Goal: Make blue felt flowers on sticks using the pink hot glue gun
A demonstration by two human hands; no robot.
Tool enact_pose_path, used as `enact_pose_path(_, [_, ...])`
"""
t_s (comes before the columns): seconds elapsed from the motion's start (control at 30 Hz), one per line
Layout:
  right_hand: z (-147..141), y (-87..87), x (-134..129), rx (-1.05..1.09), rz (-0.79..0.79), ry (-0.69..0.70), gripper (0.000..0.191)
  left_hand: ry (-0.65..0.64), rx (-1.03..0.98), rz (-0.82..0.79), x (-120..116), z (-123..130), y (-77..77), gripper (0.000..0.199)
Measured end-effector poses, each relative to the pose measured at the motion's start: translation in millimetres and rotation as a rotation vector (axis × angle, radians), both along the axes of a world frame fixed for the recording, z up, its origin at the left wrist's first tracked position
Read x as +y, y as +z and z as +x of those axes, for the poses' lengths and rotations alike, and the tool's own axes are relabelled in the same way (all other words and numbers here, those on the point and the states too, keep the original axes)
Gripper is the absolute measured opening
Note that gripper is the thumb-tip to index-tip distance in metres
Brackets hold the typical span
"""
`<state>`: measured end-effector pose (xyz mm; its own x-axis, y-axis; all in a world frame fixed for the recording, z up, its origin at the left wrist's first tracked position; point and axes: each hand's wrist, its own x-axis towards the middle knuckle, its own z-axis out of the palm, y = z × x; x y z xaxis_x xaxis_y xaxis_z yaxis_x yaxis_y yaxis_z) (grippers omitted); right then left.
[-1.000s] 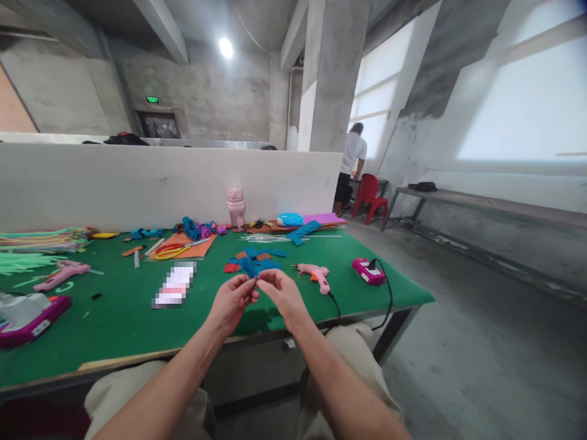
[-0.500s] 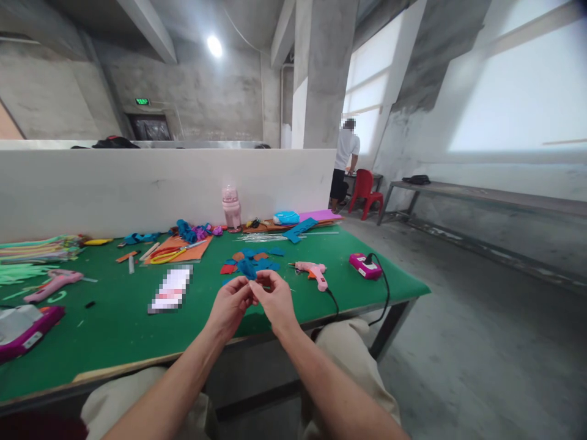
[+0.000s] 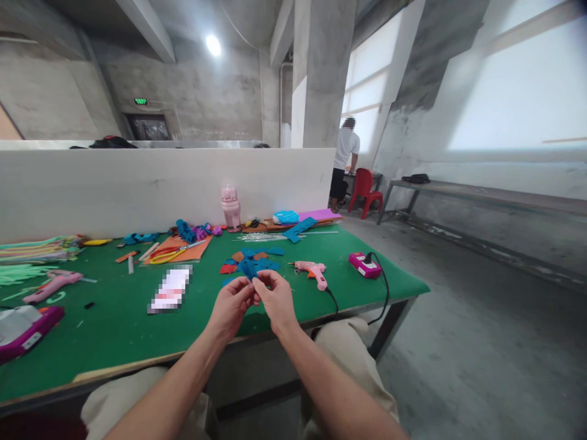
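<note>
Between my fingertips is a small dark-blue piece (image 3: 248,269), petal-like and perhaps crepe paper or felt. My left hand (image 3: 233,304) pinches it from the left, and my right hand (image 3: 276,297) is closed on it from the right, thumb and forefinger together. The fingers hide its lower end. Just beyond lie loose blue cut pieces (image 3: 276,251), with a red piece (image 3: 227,269) and some brown ones among them. Right of my hands, a pink glue gun (image 3: 312,271) rests on the green table (image 3: 119,330), its nozzle pointing left.
Scissors (image 3: 172,252) lie on orange sheets at the left, near a pixelated phone-like object (image 3: 171,289). A magenta power box (image 3: 365,266) with a black cord sits at the right. A pink bottle (image 3: 231,209) stands by the white partition (image 3: 114,189). Someone in white (image 3: 345,150) stands beyond.
Both hands stay almost in place. The blue piece has shifted slightly in the fingers and its top looks a little more spread. My right fingertips have moved very slightly.
</note>
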<state>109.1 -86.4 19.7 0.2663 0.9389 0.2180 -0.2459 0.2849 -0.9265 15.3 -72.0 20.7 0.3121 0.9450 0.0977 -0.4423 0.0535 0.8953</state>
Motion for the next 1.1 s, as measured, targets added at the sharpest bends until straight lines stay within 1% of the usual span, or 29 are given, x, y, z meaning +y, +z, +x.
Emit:
enact_pose_path(0.13, [-1.2, -1.1, -0.2, -0.033, -0.016, -0.038, 0.019, 0.056, 0.010, -0.013, -1.3, 2.4, 0.6, 0.020])
enact_pose_path(0.27, [-1.7, -3.6, 0.1, -0.077, 0.007, -0.092, 0.020, 0.095, 0.016, -0.019, -1.6, 3.9, 0.5, 0.022])
enact_pose_path(0.37, [-1.7, -5.9, 1.6, -0.102, 0.007, -0.121, 0.020, 0.099, 0.027, -0.021, -2.0, 4.2, 0.5, 0.022])
enact_pose_path(0.57, [-0.9, -5.4, 2.7, -0.106, -0.032, -0.108, 0.019, 0.090, 0.090, 0.028, -2.2, 2.5, 1.8, 0.020])
enact_pose_path(0.7, [-0.4, -5.7, 2.4, -0.134, -0.019, -0.126, 0.018, 0.106, 0.084, 0.010, -1.2, 2.2, 1.5, 0.021])
enact_pose_path(0.93, [-0.8, -14.0, 6.4, -0.209, 0.018, -0.170, 0.017, 0.140, 0.075, -0.011, -1.5, 3.6, 0.2, 0.020])
enact_pose_path(1.1, [-1.1, -11.7, 3.6, -0.299, 0.009, -0.213, 0.015, 0.149, 0.074, -0.020, -0.9, 3.7, -1.3, 0.020])
